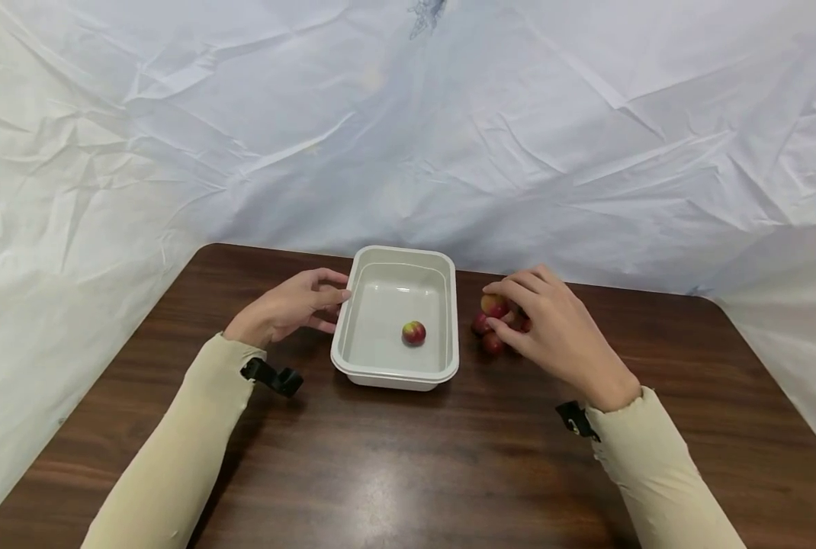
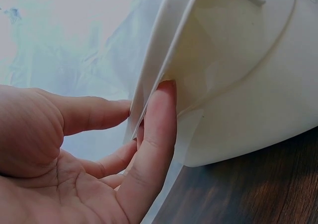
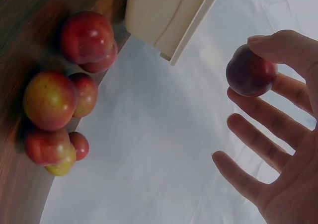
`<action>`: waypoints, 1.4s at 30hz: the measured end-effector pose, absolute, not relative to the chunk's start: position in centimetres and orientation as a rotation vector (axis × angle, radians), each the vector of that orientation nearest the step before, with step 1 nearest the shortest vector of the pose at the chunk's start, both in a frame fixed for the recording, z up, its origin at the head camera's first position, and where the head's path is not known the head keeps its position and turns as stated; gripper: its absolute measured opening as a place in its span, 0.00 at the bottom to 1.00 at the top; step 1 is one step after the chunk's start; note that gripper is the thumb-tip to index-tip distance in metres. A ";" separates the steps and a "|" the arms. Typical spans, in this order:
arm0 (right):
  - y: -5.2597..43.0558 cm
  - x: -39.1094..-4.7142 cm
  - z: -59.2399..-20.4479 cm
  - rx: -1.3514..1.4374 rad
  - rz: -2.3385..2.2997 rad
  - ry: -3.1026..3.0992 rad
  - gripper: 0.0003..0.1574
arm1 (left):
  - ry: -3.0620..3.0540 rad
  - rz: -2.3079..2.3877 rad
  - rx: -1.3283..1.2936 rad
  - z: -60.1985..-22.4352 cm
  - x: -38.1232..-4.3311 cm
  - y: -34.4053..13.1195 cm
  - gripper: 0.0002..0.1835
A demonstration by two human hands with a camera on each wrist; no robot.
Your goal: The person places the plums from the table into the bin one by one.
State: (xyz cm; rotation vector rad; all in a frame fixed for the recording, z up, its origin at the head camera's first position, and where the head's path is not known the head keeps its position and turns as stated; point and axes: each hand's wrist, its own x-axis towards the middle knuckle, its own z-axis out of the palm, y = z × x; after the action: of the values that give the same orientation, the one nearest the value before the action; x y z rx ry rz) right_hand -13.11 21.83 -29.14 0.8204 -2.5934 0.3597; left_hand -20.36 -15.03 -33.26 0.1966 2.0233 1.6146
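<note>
A white rectangular plastic container [image 1: 375, 313] stands on the table with one red-and-yellow plum [image 1: 413, 333] on its floor. At its left side, my left hand [image 1: 287, 306] pinches the rim; the left wrist view shows the thumb on the rim [image 2: 158, 60] and fingers beneath it. My right hand [image 1: 562, 335], right of the container, holds a plum [image 1: 494, 306] between thumb and fingers. That same dark red plum [image 3: 252, 71] is raised off the table in the right wrist view, the other fingers spread. Several more plums [image 3: 49, 100] lie grouped below, partly hidden by the hand in the head view.
The dark wooden table [image 1: 380, 465] has rounded far corners. Crumpled white sheeting [image 1: 408, 152] hangs behind it and along both sides. The loose plums [image 1: 493, 343] lie close to the container's right side.
</note>
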 end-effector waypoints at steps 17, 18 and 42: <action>19.9 -13.9 -29.2 0.860 0.390 -2.607 0.18 | 2.029 1.607 0.218 -33.2 -20.2 -15.0 0.28; 19.7 -13.9 -29.3 0.867 0.391 -2.609 0.18 | 2.029 1.607 0.217 -33.2 -20.2 -15.0 0.28; 17.8 -14.3 -30.4 0.962 0.398 -2.592 0.20 | 2.027 1.606 0.212 -33.2 -20.4 -14.9 0.28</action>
State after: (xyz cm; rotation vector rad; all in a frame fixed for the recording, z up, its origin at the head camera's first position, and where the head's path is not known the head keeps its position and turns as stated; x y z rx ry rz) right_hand -14.32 17.76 -30.38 0.9620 -2.5918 0.3981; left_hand -20.40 -14.89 -33.19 0.2116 2.0272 1.6062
